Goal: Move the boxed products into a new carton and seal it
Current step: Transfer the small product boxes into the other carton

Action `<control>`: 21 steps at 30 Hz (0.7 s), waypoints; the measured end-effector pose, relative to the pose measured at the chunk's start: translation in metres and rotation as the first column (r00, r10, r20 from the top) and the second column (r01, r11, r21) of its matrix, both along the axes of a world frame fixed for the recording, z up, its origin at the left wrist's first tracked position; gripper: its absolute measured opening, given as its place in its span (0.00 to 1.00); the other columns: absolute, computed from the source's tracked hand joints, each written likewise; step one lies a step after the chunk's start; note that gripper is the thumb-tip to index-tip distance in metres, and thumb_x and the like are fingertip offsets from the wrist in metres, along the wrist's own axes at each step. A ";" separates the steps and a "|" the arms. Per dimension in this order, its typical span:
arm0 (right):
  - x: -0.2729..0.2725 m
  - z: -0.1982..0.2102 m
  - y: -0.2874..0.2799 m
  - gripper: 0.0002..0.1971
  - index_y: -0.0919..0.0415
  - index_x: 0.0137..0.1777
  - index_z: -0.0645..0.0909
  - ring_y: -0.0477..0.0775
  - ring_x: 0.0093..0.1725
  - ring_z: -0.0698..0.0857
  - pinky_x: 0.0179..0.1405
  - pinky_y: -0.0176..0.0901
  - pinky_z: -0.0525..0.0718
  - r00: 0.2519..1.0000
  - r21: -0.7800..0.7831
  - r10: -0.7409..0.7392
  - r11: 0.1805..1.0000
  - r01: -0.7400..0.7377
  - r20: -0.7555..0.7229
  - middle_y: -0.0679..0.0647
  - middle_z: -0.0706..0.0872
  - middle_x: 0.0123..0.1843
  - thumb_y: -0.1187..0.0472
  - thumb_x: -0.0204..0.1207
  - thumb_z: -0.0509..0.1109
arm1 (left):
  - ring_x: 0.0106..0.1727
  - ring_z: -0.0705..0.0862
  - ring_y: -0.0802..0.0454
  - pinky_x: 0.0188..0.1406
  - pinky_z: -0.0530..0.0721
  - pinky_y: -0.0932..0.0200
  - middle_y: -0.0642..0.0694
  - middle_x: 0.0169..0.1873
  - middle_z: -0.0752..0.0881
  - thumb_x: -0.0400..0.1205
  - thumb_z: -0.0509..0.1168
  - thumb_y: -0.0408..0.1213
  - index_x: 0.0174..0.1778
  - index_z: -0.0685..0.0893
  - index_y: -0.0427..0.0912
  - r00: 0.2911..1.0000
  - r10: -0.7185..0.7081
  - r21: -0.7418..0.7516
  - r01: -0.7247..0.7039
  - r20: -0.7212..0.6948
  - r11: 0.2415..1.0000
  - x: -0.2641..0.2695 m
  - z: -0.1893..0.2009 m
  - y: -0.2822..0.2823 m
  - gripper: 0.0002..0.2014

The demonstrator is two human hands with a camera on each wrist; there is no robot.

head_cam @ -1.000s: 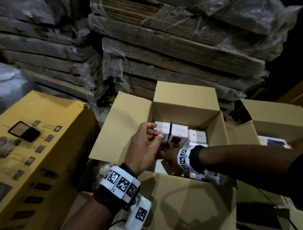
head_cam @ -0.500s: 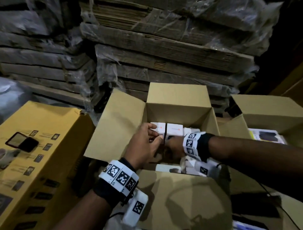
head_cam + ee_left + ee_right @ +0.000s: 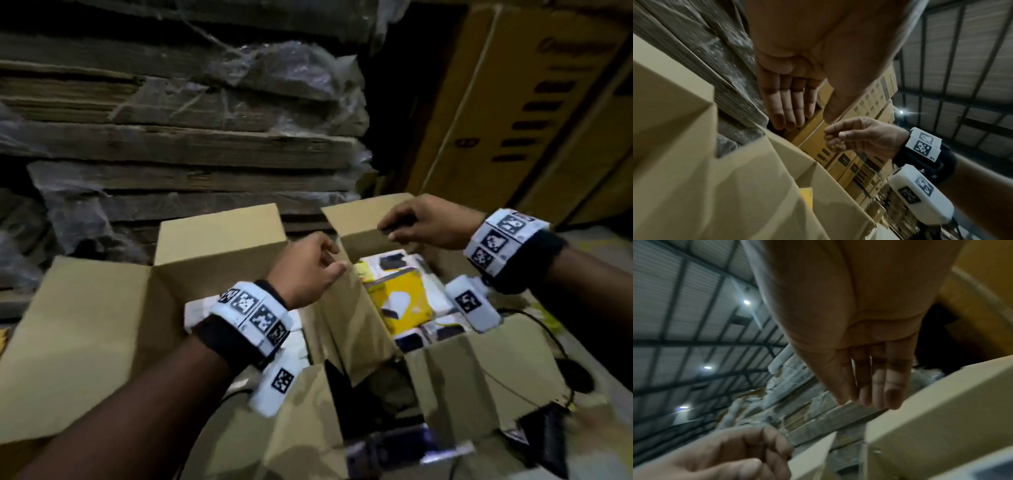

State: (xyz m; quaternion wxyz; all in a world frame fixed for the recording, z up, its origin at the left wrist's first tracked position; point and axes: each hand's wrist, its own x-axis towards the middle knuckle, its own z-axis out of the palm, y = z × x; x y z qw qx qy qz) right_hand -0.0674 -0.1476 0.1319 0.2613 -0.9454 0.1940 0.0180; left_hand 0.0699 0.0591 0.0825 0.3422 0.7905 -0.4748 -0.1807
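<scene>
Two open brown cartons stand side by side. In the left carton (image 3: pixel 219 240), white product boxes (image 3: pixel 197 310) show only partly behind my left wrist. The right carton (image 3: pixel 445 370) holds yellow and white boxed products (image 3: pixel 397 294). My left hand (image 3: pixel 315 270) hovers over the flaps between the two cartons with relaxed fingers (image 3: pixel 789 104), holding nothing. Higher up, my right hand (image 3: pixel 418 222) is over the right carton's far flap (image 3: pixel 356 219). Its fingers (image 3: pixel 875 382) are loose and empty, close to the flap edge.
Flattened cardboard in plastic wrap (image 3: pixel 171 144) is stacked behind the cartons. Tall yellow printed cartons (image 3: pixel 513 120) rise at the back right. A black cable and a dark round object (image 3: pixel 575 373) lie right of the right carton. Dark items (image 3: pixel 544 438) sit at the bottom right.
Both hands have left the inside of the left carton and moved right. The right hand rose over the right carton; the view swung right with them.
</scene>
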 end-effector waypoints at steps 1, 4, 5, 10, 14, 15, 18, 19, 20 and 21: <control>-0.015 -0.009 -0.013 0.10 0.61 0.56 0.87 0.48 0.48 0.86 0.42 0.20 0.77 0.997 -0.013 -0.068 0.998 0.068 -0.037 0.55 0.91 0.51 0.65 0.76 0.74 | 0.46 0.87 0.50 0.49 0.84 0.53 0.55 0.38 0.85 0.79 0.73 0.47 0.54 0.83 0.45 0.999 -0.031 0.021 0.031 0.016 0.999 -0.007 -0.005 -0.019 0.13; -0.050 -0.047 -0.042 0.06 0.55 0.53 0.86 0.49 0.45 0.84 0.34 0.23 0.74 0.953 -0.120 -0.223 0.972 0.201 -0.205 0.53 0.89 0.46 0.62 0.77 0.73 | 0.52 0.88 0.45 0.51 0.84 0.53 0.49 0.45 0.90 0.77 0.74 0.47 0.56 0.84 0.45 0.993 -0.109 0.135 0.101 0.052 0.986 -0.030 -0.024 -0.071 0.15; -0.060 -0.064 -0.050 0.08 0.57 0.56 0.86 0.51 0.46 0.84 0.39 0.30 0.77 0.931 -0.144 -0.244 0.967 0.212 -0.272 0.55 0.89 0.49 0.61 0.77 0.73 | 0.55 0.87 0.44 0.54 0.84 0.53 0.46 0.50 0.90 0.77 0.74 0.48 0.59 0.83 0.45 0.987 -0.137 0.173 0.121 0.087 0.977 -0.040 -0.032 -0.087 0.18; -0.077 -0.125 -0.074 0.23 0.59 0.70 0.78 0.57 0.63 0.82 0.59 0.39 0.76 0.859 -0.222 -0.288 0.952 0.210 -0.423 0.56 0.86 0.63 0.57 0.75 0.74 | 0.67 0.82 0.42 0.60 0.81 0.51 0.41 0.67 0.82 0.73 0.78 0.46 0.76 0.71 0.46 0.946 -0.228 0.342 0.140 0.230 0.929 -0.070 -0.068 -0.122 0.36; -0.074 -0.135 -0.095 0.22 0.60 0.70 0.79 0.59 0.66 0.80 0.62 0.42 0.76 0.862 -0.235 -0.293 0.949 0.209 -0.414 0.58 0.82 0.68 0.56 0.77 0.71 | 0.68 0.77 0.39 0.56 0.82 0.44 0.41 0.64 0.82 0.70 0.80 0.49 0.81 0.60 0.49 0.906 -0.276 0.484 0.094 0.320 0.870 -0.080 -0.087 -0.128 0.48; -0.071 -0.134 -0.099 0.20 0.61 0.68 0.80 0.59 0.63 0.82 0.60 0.42 0.78 0.860 -0.230 -0.280 0.953 0.197 -0.426 0.58 0.83 0.66 0.56 0.77 0.71 | 0.70 0.75 0.39 0.59 0.82 0.43 0.42 0.66 0.81 0.71 0.79 0.50 0.82 0.60 0.51 0.909 -0.273 0.481 0.094 0.317 0.871 -0.080 -0.087 -0.130 0.47; -0.065 -0.130 -0.110 0.08 0.64 0.43 0.80 0.53 0.33 0.80 0.35 0.42 0.78 0.834 -0.181 -0.309 0.951 0.252 -0.458 0.57 0.83 0.40 0.59 0.77 0.72 | 0.72 0.72 0.40 0.66 0.79 0.42 0.46 0.69 0.80 0.71 0.77 0.55 0.80 0.66 0.53 0.914 -0.286 0.481 0.121 0.288 0.868 -0.081 -0.082 -0.133 0.42; -0.062 -0.131 -0.115 0.13 0.62 0.36 0.75 0.50 0.28 0.75 0.31 0.42 0.76 0.828 -0.177 -0.333 0.943 0.283 -0.451 0.54 0.78 0.33 0.58 0.76 0.73 | 0.70 0.75 0.42 0.64 0.80 0.45 0.47 0.66 0.82 0.70 0.77 0.56 0.77 0.71 0.53 0.918 -0.297 0.473 0.145 0.264 0.869 -0.082 -0.080 -0.133 0.39; -0.060 -0.129 -0.117 0.17 0.61 0.32 0.72 0.48 0.27 0.74 0.31 0.42 0.77 0.824 -0.162 -0.326 0.945 0.283 -0.464 0.52 0.75 0.31 0.57 0.76 0.74 | 0.65 0.79 0.45 0.59 0.82 0.49 0.49 0.61 0.84 0.69 0.77 0.56 0.71 0.76 0.54 0.922 -0.316 0.475 0.179 0.226 0.861 -0.084 -0.078 -0.133 0.34; -0.057 -0.127 -0.118 0.19 0.59 0.31 0.70 0.48 0.27 0.75 0.34 0.42 0.78 0.819 -0.146 -0.305 0.952 0.268 -0.486 0.51 0.75 0.30 0.54 0.76 0.74 | 0.60 0.82 0.47 0.52 0.82 0.55 0.50 0.55 0.86 0.69 0.78 0.54 0.64 0.80 0.53 0.918 -0.350 0.479 0.227 0.185 0.848 -0.087 -0.077 -0.130 0.29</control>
